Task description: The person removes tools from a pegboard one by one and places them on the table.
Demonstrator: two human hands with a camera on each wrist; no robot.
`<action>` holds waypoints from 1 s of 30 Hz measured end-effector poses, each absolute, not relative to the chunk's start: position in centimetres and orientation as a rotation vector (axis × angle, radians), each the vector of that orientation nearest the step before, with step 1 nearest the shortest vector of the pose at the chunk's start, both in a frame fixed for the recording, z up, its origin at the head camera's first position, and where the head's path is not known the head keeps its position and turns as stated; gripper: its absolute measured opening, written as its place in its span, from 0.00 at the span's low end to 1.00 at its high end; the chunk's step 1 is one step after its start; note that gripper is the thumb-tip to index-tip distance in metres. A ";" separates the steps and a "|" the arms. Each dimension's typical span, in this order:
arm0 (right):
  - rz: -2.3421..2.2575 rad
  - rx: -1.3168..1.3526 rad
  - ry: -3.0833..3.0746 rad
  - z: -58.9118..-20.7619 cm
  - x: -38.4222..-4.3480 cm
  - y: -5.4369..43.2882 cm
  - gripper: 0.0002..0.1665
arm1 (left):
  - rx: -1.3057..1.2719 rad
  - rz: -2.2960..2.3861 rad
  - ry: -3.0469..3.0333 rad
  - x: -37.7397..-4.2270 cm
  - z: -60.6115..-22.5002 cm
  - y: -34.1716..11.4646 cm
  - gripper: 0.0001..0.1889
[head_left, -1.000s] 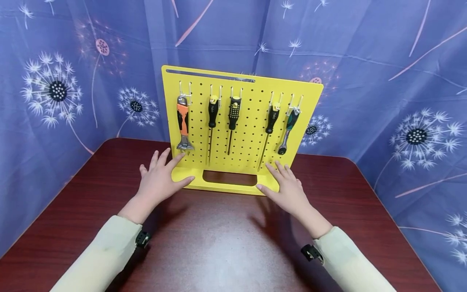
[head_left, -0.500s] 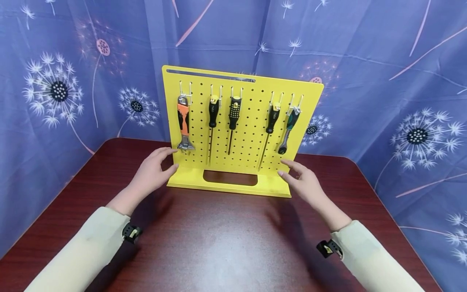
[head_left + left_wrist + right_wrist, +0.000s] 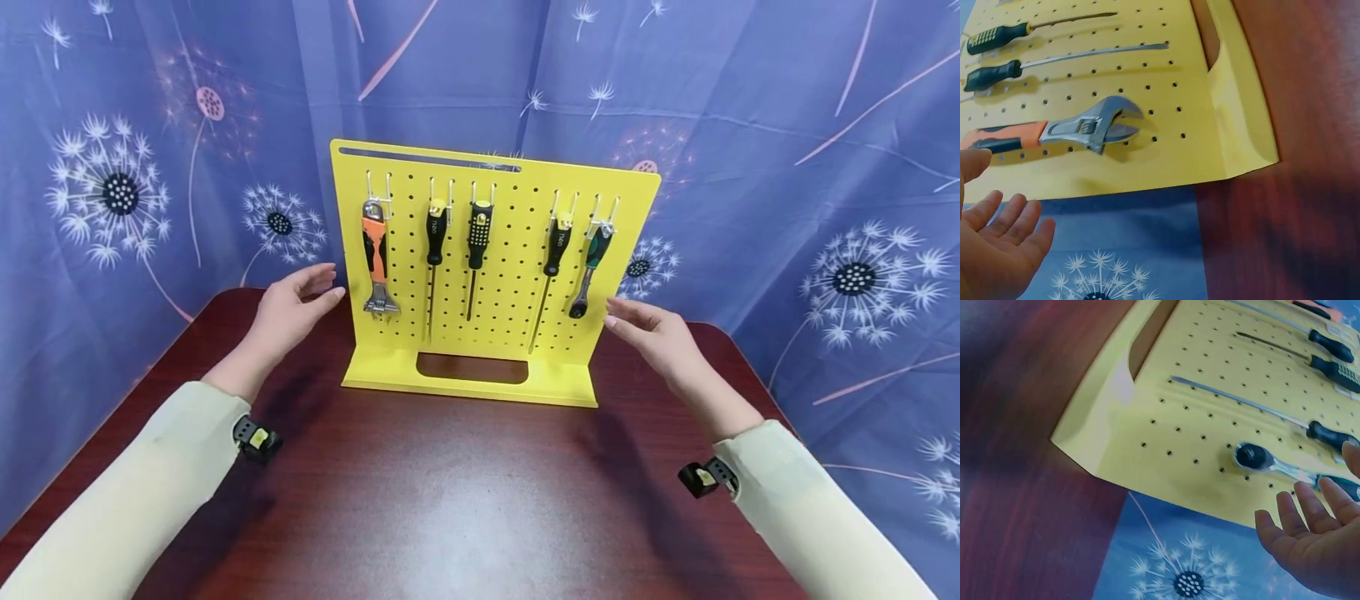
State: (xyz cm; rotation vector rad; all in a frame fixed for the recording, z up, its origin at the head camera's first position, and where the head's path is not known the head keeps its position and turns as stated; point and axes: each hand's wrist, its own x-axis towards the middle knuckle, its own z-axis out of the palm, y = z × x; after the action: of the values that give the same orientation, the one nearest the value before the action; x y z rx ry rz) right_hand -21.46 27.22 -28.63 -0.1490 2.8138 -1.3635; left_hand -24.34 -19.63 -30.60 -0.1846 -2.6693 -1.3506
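Blue dandelion-print curtains (image 3: 787,125) hang behind a dark red worktop (image 3: 450,500), and at centre frame stands the yellow pegboard (image 3: 510,333). Our fingers are straight and spread, grasping nothing: the fingers (image 3: 318,283) of our left hand (image 3: 288,312) hover just beside the board's left edge, left of centre in the head view, and in the left wrist view that open palm (image 3: 997,244) lies in the lower left corner, apart from the board. Our right hand (image 3: 656,337) mirrors it at the right edge, right of centre, open and not touching as far as we can tell; the right wrist view shows it in the lower right corner (image 3: 1316,544). Outward from the fingers hang an orange adjustable wrench (image 3: 374,258), three black screwdrivers (image 3: 478,237), and a green-handled ratchet (image 3: 592,267). We judge the pegboard a stiff sheet-metal stand, moderately heavy, smooth and a little slippery, with loosely hooked tools that could swing or drop if tilted; the two upright side edges, or the slot in its foot (image 3: 472,368), look the best places to hold. A second ago our palms rested low by the foot; half a second ago they were rising, and now they flank the side edges higher up.
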 end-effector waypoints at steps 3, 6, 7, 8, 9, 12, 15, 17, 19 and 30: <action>-1.373 -0.139 2.809 -27.8 -21.9 27.6 0.37 | -0.163 -1.392 -2.641 -24.9 -30.0 -19.8 0.32; -1.389 -0.122 2.802 -27.0 -22.3 27.7 0.38 | -0.142 -1.432 -2.618 -25.5 -29.3 -19.9 0.32; -1.397 -0.117 2.798 -26.8 -22.4 27.8 0.39 | -0.135 -1.452 -2.609 -25.8 -29.0 -19.9 0.32; -1.406 -0.109 2.798 -26.6 -22.5 27.8 0.39 | -0.129 -1.471 -2.599 -26.1 -28.7 -19.9 0.32; -1.418 -0.096 2.794 -26.4 -22.6 27.8 0.40 | -0.119 -1.492 -2.587 -26.4 -28.5 -19.8 0.33; -1.447 -0.064 2.789 -25.9 -23.0 27.9 0.40 | -0.086 -1.555 -2.541 -27.4 -27.7 -19.5 0.32; -1.448 -0.038 2.795 -25.7 -23.6 28.0 0.40 | -0.036 -1.619 -2.492 -28.2 -27.2 -19.2 0.32; -1.437 -0.032 2.804 -25.7 -24.0 28.1 0.39 | 0.001 -1.652 -2.469 -28.6 -27.0 -19.1 0.32; -1.436 -0.026 2.808 -25.7 -24.3 28.2 0.39 | 0.031 -1.670 -2.455 -28.9 -26.8 -19.0 0.31; -1.581 -0.003 2.740 -26.3 -25.4 28.4 0.40 | 0.102 -1.722 -2.420 -30.5 -27.2 -19.0 0.30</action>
State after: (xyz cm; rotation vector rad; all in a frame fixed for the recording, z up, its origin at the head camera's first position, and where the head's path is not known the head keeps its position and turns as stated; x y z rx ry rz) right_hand -25.38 28.44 -26.35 -0.0032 2.7399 -1.5806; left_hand -30.46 -19.01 -27.17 0.1017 -2.4202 -1.7216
